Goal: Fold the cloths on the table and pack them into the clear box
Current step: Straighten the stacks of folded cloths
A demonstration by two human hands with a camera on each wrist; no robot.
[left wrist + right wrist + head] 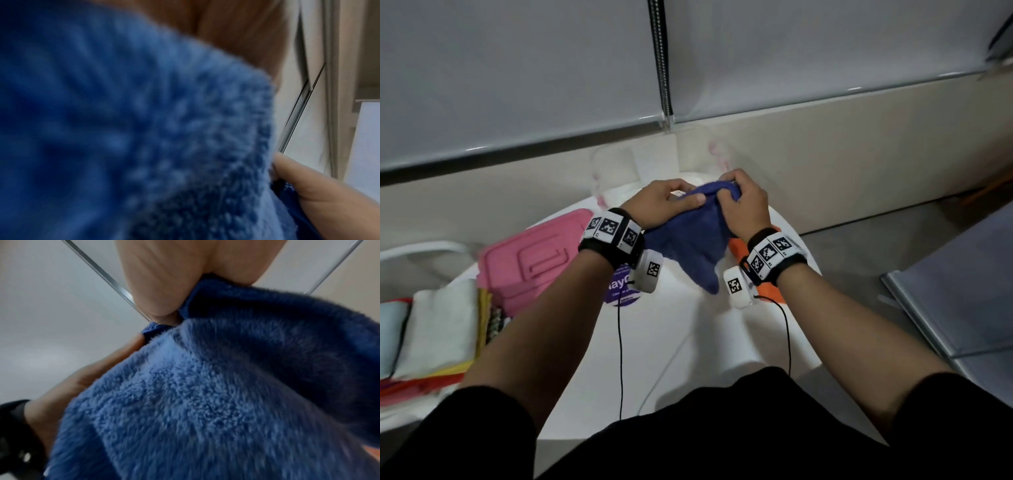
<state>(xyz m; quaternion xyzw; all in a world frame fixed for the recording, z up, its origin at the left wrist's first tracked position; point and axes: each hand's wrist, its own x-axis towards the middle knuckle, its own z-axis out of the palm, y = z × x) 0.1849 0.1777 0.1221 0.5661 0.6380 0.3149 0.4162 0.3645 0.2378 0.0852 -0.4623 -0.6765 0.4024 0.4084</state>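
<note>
A fluffy blue cloth (688,240) hangs above the white round table (681,342), held up by both hands at its top edge. My left hand (671,200) pinches the cloth's upper left part with thumb on top. My right hand (739,202) grips the upper right part, fingers curled over the bunched edge. The blue cloth (144,138) fills the left wrist view, and the same blue cloth (205,394) fills the right wrist view under my thumb. The clear box (616,171) stands at the table's far edge, just beyond my hands. An orange cloth (738,250) lies under my right wrist.
A pink lid (534,257) lies at the table's left. A stack of folded cloths (438,329) in white, pale blue, yellow and red sits further left. A purple round sticker (619,284) is on the table under my left wrist. Beige wall and window blinds stand behind.
</note>
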